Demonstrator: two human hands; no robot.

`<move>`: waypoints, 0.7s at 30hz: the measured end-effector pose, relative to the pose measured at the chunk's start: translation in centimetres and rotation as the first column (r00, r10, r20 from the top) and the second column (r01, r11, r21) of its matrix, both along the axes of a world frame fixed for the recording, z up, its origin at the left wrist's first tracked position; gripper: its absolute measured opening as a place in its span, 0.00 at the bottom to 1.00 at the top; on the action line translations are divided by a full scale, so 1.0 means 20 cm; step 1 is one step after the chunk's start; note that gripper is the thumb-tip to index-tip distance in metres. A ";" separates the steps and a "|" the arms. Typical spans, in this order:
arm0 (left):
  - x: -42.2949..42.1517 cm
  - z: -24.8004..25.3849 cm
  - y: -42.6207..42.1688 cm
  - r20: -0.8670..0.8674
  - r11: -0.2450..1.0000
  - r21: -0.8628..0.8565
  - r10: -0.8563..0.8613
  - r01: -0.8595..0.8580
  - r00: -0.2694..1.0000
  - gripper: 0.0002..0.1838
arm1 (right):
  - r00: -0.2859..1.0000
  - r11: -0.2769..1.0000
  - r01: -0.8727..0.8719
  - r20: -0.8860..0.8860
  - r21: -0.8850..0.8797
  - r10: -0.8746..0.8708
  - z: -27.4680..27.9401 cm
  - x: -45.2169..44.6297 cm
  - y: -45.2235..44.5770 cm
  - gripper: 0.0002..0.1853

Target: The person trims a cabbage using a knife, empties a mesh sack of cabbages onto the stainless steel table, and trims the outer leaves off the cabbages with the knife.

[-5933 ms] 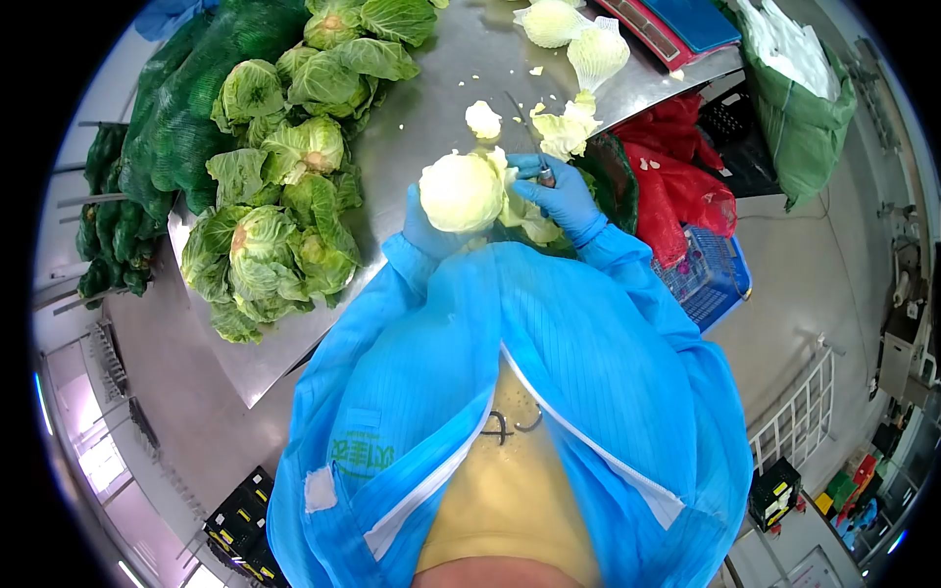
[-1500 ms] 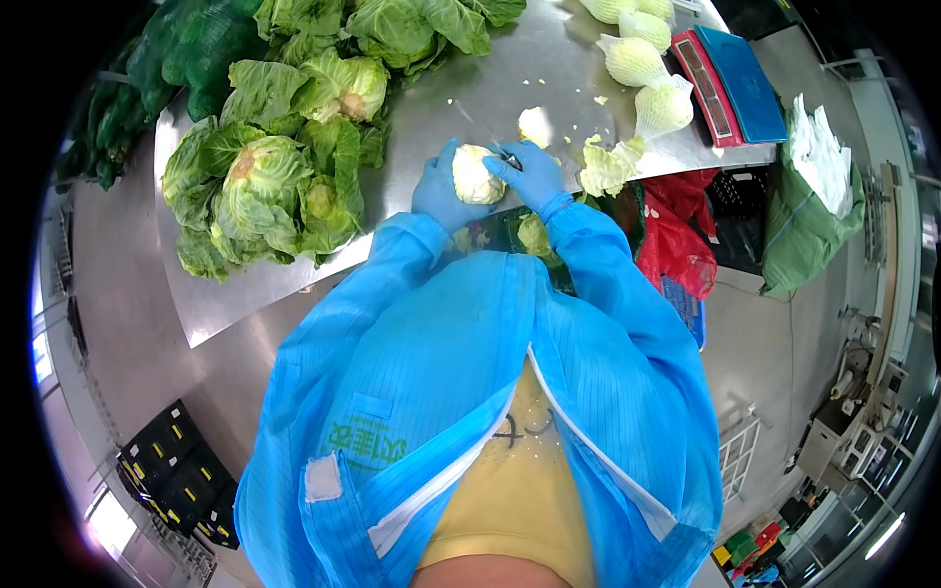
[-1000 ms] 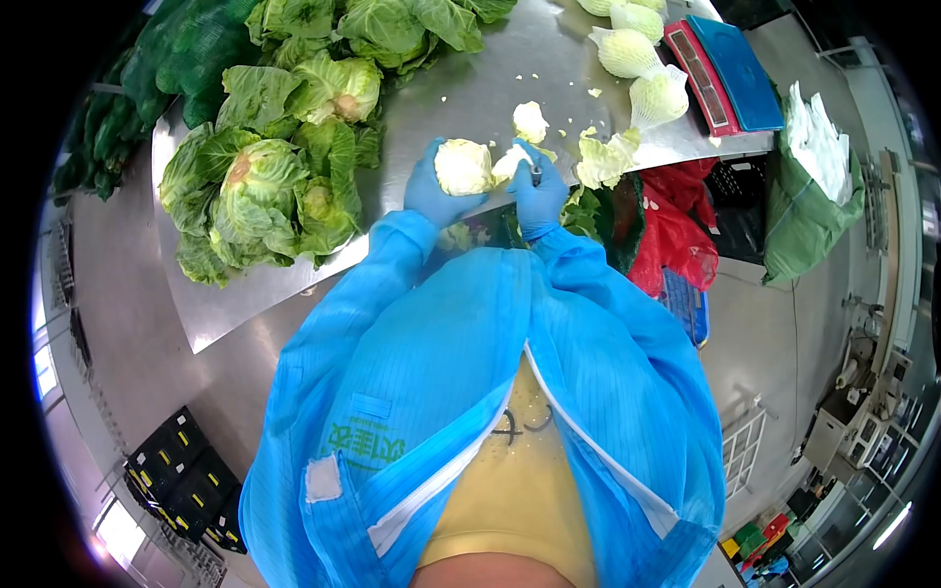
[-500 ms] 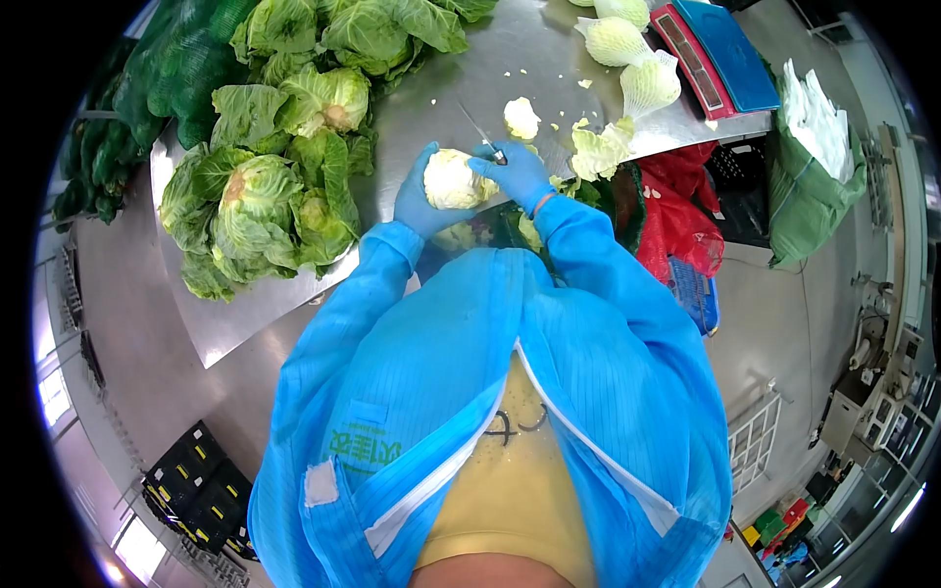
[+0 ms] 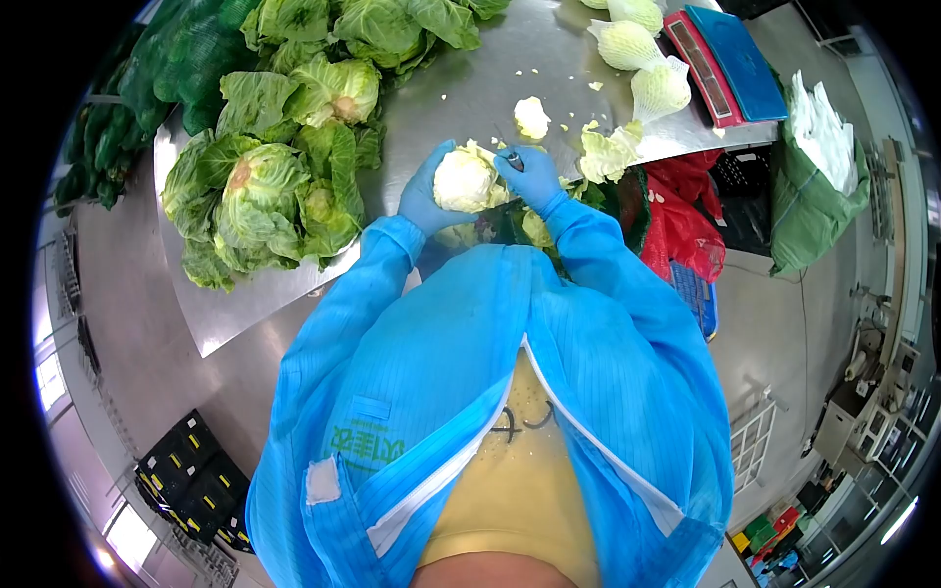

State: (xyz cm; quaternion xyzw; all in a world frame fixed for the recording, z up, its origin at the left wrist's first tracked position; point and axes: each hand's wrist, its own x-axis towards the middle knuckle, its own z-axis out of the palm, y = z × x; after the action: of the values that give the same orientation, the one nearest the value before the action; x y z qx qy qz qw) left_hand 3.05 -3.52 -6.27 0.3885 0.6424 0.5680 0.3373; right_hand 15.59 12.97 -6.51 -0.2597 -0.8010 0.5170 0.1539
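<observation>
Several green cabbages (image 5: pixel 270 186) crowd the left of the steel table (image 5: pixel 421 108), outer leaves reaching its left edge. Right of them runs a narrow bare strip, widening beyond the hands. At the near edge, the left hand (image 5: pixel 424 196) cups a peeled cabbage (image 5: pixel 465 182), fingers spread around its left side. That cabbage is roundish, its long axis hard to tell; ragged leaf edges face up and right. The right hand (image 5: pixel 534 178) curls around a knife (image 5: pixel 516 161), the blade too faint to give direction. Beyond lies 1 pale lump (image 5: pixel 532 118); farther right, torn leaves (image 5: pixel 608 154) and netted cabbages (image 5: pixel 659 90) sit near the right edge.
</observation>
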 end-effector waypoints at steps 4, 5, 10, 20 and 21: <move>-0.01 -0.03 -0.02 -0.003 0.999 0.038 -0.019 0.019 1.000 0.59 | 0.974 0.906 0.180 -0.057 -0.384 -0.218 -0.03 0.01 -0.09 0.12; -0.01 -0.02 -0.02 -0.003 0.999 0.037 -0.020 0.020 1.000 0.59 | 0.951 0.844 0.234 -0.066 -0.484 -0.301 -0.03 0.01 -0.11 0.11; 0.01 0.01 -0.03 0.061 1.000 0.018 -0.020 0.019 0.998 0.58 | 0.965 0.965 0.245 -0.071 -0.093 -0.251 0.02 0.01 -0.14 0.10; -0.04 -0.01 -0.01 -0.206 0.997 -0.055 -0.073 0.063 0.976 0.55 | 0.969 0.853 0.225 -0.013 0.472 -0.248 0.01 0.01 -0.11 0.09; -0.04 0.01 -0.02 -0.233 0.994 -0.072 -0.093 0.078 0.968 0.55 | 0.968 0.854 0.225 -0.006 0.470 -0.251 0.02 0.00 -0.12 0.09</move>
State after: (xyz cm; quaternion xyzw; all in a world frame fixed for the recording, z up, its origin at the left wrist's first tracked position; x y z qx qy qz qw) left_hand 2.33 -3.90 -6.07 0.4701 0.6779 0.4824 0.2945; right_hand 15.67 10.59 -6.17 -0.3262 -0.8673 0.2786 0.2524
